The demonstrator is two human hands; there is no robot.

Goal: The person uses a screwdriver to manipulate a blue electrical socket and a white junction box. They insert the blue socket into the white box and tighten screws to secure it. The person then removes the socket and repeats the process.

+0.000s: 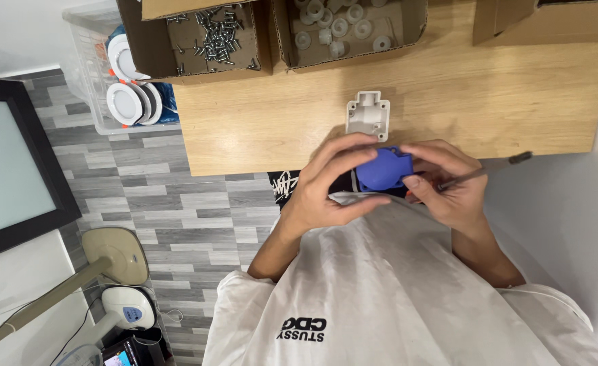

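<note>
Nearest the camera, a white printed T-shirt fills the lower frame. Just above it both hands meet at the near edge of the light wooden table. Left hand: grip closed around a blue rounded plastic housing, fingers arched over its top. Right hand: grip closed on the same blue housing from the other side, and it also pins a screwdriver with a thin metal shaft and dark tip, which sticks out past the hand over the table edge. An orange bit shows under the right fingers; what it belongs to cannot be told.

Just beyond the hands, a white moulded plastic base lies flat on the table, apart from the housing.

Far edge: an open cardboard box holding loose silver screws; beside it a second cardboard box holding white round plastic caps. Off the table, a clear plastic bin holds white round discs.
</note>
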